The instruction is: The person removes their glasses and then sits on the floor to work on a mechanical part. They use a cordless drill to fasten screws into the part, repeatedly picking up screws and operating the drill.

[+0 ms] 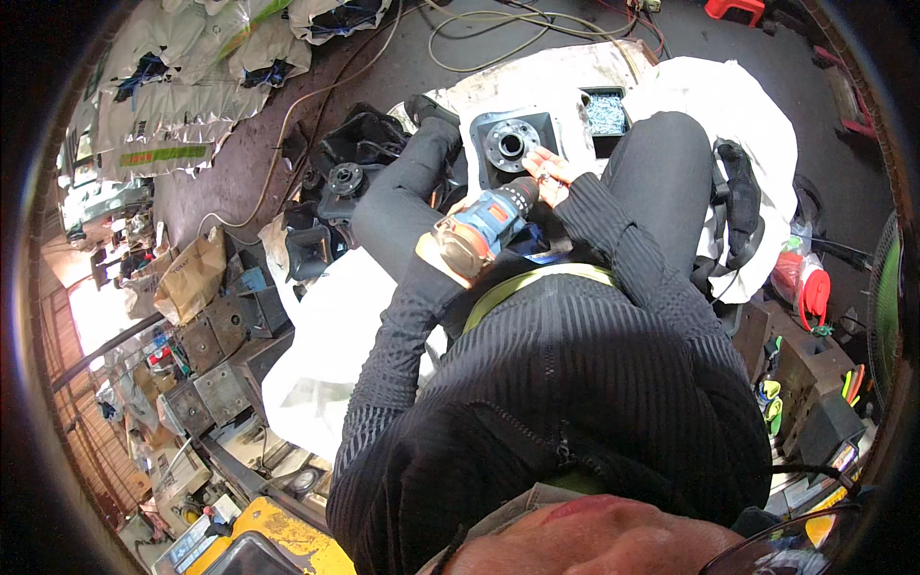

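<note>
Apparently, drill [495, 213] between both hands [431, 255] [550, 175].

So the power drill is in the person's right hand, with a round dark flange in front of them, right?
Not quite: the head view shows the power drill in the left hand. The round dark flange is indeed in front of them.

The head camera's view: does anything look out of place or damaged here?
Mostly the yellow panel at lower left: its paint is patchy, as if chipped. Near the top, a hose lies in loose loops on the floor, which looks untidy. The blue drill and the flanged black part show nothing odd.
</note>
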{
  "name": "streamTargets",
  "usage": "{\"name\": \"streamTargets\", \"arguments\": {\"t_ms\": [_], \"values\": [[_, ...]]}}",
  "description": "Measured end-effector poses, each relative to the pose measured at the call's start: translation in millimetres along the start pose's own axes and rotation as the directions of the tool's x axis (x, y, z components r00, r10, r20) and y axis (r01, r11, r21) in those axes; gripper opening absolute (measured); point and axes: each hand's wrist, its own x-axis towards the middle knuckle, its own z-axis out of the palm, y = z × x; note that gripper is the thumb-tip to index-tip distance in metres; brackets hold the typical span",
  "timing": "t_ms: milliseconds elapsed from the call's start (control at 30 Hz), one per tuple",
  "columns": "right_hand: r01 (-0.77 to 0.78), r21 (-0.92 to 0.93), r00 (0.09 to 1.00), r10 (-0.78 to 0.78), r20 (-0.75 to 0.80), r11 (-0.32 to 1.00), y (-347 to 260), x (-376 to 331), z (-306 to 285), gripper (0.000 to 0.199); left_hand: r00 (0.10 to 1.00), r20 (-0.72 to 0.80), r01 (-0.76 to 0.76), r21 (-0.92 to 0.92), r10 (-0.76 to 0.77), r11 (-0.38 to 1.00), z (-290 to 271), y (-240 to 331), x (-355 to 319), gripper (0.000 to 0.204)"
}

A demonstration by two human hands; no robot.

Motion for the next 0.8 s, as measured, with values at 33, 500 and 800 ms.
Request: {"name": "streamTargets", "arguments": {"t_ms": [33,500,800], "values": [[-0.035,0.003,0.999,0.035,-0.029,0.999,-1,-4,4,0.041,1.000,0.017,0.027,-0.104,-0.026,0.994,1,-5,1,0.045],[-0.113,-0.100,0.979,0.094,-0.179,0.989,-16,-20,37,0.034,0.991,-0.093,0.076,-0.183,-0.094,0.980,0,-7,7,0.048],[-0.113,-0.293,0.824,-0.076,-0.561,0.949,-36,2,-24,0.035,0.982,0.011,0.091,0.849,-0.189,0.520,-25,6,49,0.043]]}}
